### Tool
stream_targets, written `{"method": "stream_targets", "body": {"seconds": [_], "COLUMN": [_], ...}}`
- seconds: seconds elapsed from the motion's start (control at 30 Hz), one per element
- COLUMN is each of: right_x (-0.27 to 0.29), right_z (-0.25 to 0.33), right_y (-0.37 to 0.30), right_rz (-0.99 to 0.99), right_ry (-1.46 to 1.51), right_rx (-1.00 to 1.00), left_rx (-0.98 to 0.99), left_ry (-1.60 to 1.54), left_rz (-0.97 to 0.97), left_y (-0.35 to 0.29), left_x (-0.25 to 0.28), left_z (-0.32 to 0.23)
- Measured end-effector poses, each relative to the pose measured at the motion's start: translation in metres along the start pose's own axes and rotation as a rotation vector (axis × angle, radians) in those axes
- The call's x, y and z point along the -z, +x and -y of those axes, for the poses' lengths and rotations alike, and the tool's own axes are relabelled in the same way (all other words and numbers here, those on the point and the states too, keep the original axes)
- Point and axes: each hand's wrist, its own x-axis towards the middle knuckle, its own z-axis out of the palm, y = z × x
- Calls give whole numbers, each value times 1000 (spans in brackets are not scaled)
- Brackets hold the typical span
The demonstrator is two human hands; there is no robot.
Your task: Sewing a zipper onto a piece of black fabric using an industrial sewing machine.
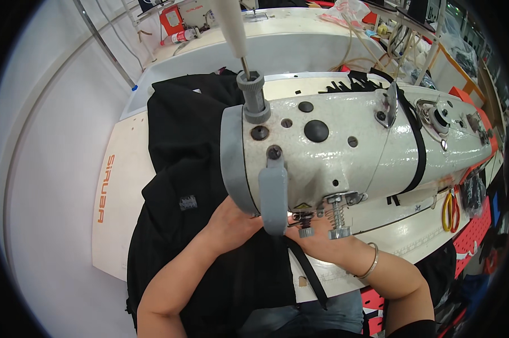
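A white industrial sewing machine [328,135] reaches across the table from the right, its grey end above the work. Under that end lies black fabric [175,141], spread over the left of the table and down toward my lap, with a small grey label patch [187,203] on it. My left hand [235,225] rests on the fabric beside the needle area, its fingers hidden behind the machine head. My right hand [319,239] is close by on the right, below the tension knobs, fingers hidden as well. From near it a narrow black strap [308,270] hangs over the table's front edge.
Yellow and red-handled scissors [450,211] lie on the table at the right. Black strips [353,83] sit behind the machine. At the back stand a bottle [178,37] and another machine [195,14]. A thread stand [429,50] rises at the far right.
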Motion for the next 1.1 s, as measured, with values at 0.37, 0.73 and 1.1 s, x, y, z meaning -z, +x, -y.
{"method": "stream_targets", "body": {"seconds": [0.37,0.73,1.1], "right_x": [6,9,35], "right_z": [-1,3,32], "right_y": [5,-5,-36], "right_rz": [128,113,235], "right_ry": [-81,-64,141], "right_rx": [39,38,273], "left_rx": [-13,51,236], "left_ry": [138,314,-83], "left_rz": [-18,140,-36], "left_y": [0,-12,-55], "left_x": [2,8,-6], "left_z": [7,-35,-62]}}
